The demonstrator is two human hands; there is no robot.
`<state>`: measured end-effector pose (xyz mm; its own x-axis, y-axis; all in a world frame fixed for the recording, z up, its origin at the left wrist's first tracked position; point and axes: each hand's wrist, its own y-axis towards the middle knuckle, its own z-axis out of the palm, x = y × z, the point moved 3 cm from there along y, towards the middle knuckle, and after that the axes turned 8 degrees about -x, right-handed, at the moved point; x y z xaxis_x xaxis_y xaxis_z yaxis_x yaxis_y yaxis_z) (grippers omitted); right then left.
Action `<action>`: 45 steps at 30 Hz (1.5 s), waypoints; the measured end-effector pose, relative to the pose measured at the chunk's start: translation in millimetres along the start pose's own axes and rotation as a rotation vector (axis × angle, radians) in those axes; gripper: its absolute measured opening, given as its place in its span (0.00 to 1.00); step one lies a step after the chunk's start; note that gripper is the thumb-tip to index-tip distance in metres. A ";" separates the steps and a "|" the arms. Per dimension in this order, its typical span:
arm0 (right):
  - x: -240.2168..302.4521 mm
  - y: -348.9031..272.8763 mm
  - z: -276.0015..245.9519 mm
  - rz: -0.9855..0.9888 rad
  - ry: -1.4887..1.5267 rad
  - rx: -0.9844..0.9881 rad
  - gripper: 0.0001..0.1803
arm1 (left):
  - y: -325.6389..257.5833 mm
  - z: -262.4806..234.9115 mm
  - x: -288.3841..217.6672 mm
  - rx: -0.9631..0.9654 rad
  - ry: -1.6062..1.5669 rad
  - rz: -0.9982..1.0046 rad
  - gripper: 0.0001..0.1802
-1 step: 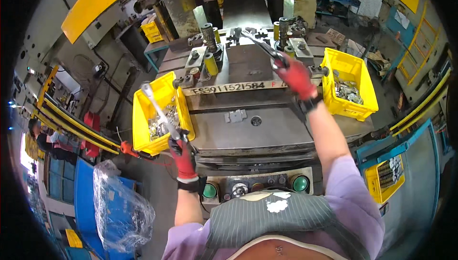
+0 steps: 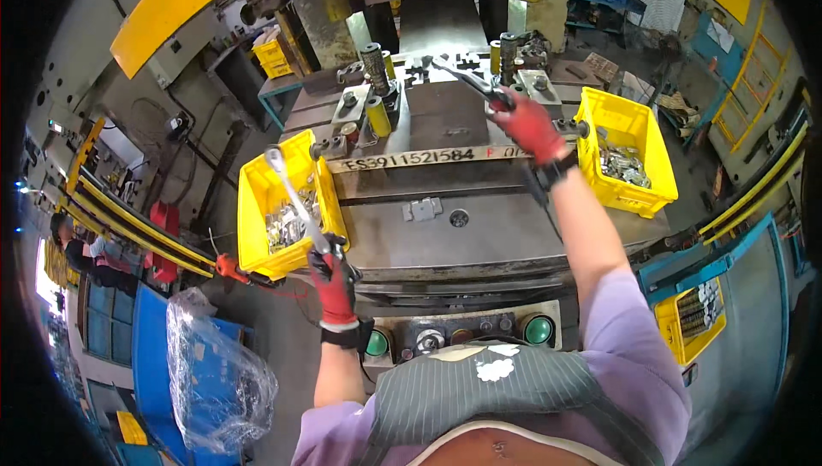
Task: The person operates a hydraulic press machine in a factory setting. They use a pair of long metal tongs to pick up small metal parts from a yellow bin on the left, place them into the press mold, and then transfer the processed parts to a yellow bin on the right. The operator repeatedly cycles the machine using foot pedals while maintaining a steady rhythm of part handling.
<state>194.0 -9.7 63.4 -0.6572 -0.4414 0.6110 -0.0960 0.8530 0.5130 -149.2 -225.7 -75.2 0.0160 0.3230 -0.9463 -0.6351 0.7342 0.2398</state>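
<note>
My left hand [image 2: 335, 291], in a red and black glove, is closed round the handle of a long silver tool with a rounded end [image 2: 297, 196]. That tool slants up over the left yellow bin [image 2: 253, 209], which holds small metal parts. My right hand [image 2: 533, 126], gloved alike, grips a slim metal tongs-like tool [image 2: 469, 78]. Its far end reaches over the die at the back of the dark plate [image 2: 441, 115], among dark cut shapes; whether it touches or holds a part, I cannot tell.
Guide posts [image 2: 373, 68] and yellow cylinders [image 2: 378, 116] flank the die. A right yellow bin [image 2: 640, 196] also holds metal parts. A grey metal block [image 2: 422, 208] lies on the press bed. Below are green buttons [image 2: 539, 329] on a control panel. A person [image 2: 86, 252] is far left.
My left hand and its tool have shifted slightly to the right. My right hand has moved a little left, and its tool's tip has edged left and down.
</note>
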 end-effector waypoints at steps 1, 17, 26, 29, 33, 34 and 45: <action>-23.1 25.2 4.1 0.029 -0.029 0.082 0.18 | -12.5 17.8 -14.5 0.032 -0.022 -0.058 0.13; -74.6 81.9 32.6 -0.140 -0.005 0.145 0.19 | -66.6 17.1 22.9 0.099 0.101 -0.249 0.15; -63.6 41.3 93.2 0.633 1.267 0.367 0.17 | -70.3 25.8 21.1 0.133 0.102 -0.290 0.13; -69.1 42.1 108.0 0.657 1.320 0.466 0.25 | -70.4 20.9 16.6 0.118 0.075 -0.292 0.14; -75.8 51.0 122.6 0.536 1.016 0.123 0.22 | -69.8 3.1 30.3 0.075 -0.020 -0.356 0.14; -73.1 50.1 120.6 0.473 0.994 0.145 0.19 | -70.4 3.9 27.4 0.071 -0.003 -0.350 0.15; -99.6 -102.1 -47.6 0.303 0.047 -0.406 0.23 | -73.6 -2.2 25.9 0.058 0.015 -0.264 0.13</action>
<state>304.8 -66.1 -21.1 -0.5750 -0.2110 0.7905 0.3986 0.7715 0.4959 -103.8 -272.6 -117.8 0.1635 0.1066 -0.9808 -0.5648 0.8252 -0.0044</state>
